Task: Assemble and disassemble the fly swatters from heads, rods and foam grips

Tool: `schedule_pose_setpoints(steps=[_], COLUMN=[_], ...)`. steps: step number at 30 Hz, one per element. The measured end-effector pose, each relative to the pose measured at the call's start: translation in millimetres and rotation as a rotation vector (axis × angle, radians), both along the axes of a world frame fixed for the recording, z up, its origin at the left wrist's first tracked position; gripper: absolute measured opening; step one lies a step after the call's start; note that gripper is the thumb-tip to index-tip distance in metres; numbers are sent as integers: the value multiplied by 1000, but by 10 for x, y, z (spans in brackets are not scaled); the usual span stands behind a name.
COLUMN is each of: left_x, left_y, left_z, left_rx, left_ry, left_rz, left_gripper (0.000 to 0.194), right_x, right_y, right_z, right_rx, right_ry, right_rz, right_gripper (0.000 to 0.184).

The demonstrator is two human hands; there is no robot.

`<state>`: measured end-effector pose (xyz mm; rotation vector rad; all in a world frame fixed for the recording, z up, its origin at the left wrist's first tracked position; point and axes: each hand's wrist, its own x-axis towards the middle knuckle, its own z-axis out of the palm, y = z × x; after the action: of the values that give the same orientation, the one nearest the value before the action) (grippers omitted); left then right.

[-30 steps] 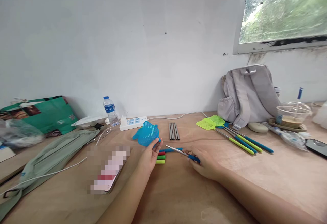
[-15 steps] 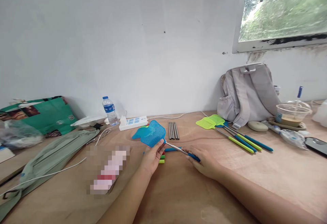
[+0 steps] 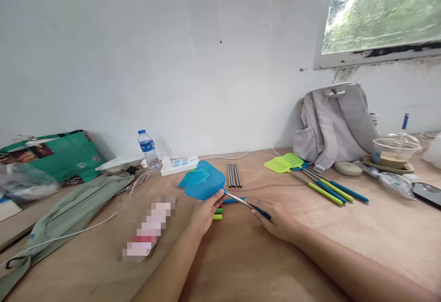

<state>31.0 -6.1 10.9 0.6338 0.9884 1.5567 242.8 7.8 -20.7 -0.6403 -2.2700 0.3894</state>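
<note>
A blue fly swatter (image 3: pixel 207 180) with a perforated head and a metal rod is held between both hands. My left hand (image 3: pixel 206 211) pinches it where the head meets the rod. Round its dark blue grip is closed my right hand (image 3: pixel 274 217). Behind and under the swatter head lies more blue plastic, partly hidden. A blue handle (image 3: pixel 234 200) and a yellow-green handle (image 3: pixel 217 217) rest on the table beside my left hand. Several metal tubes (image 3: pixel 234 175) lie side by side beyond the hands.
Finished-looking swatters with green heads (image 3: pixel 280 164) lie at the right before a grey backpack (image 3: pixel 339 123). A lidded cup (image 3: pixel 394 150) stands farther right. To the left are a water bottle (image 3: pixel 148 148), a white power strip (image 3: pixel 179 165), a green bag (image 3: pixel 70 155) and a grey-green strap bag (image 3: pixel 79 205).
The swatter's head has turned and now shows more of its flat face, shifted slightly right. Both hands keep their hold in nearly the same places.
</note>
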Motion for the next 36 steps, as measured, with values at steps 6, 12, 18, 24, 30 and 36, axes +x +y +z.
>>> schedule_pose_setpoints(steps=[6, 12, 18, 24, 30, 36], left_x=[-2, 3, 14, 44, 77, 100], left_y=[-34, -69, -111, -150, -168, -187], left_z=[28, 65, 103, 105, 46, 58], left_rx=[15, 72, 150, 212, 304, 314], left_ry=[92, 184, 270, 312, 371, 477], left_rz=[-38, -83, -112, -161, -164, -76], left_gripper=[35, 36, 30, 28, 27, 26], right_x=[-17, -15, -7, 19, 31, -20], right_y=[-21, -30, -40, -35, -57, -12], right_z=[-14, -20, -8, 54, 86, -63], right_rx=[14, -39, -88, -161, -95, -294], right_ry=[9, 49, 90, 77, 97, 289], right_rz=[-13, -51, -58, -7, 38, 18], right_gripper=[34, 29, 29, 33, 22, 19])
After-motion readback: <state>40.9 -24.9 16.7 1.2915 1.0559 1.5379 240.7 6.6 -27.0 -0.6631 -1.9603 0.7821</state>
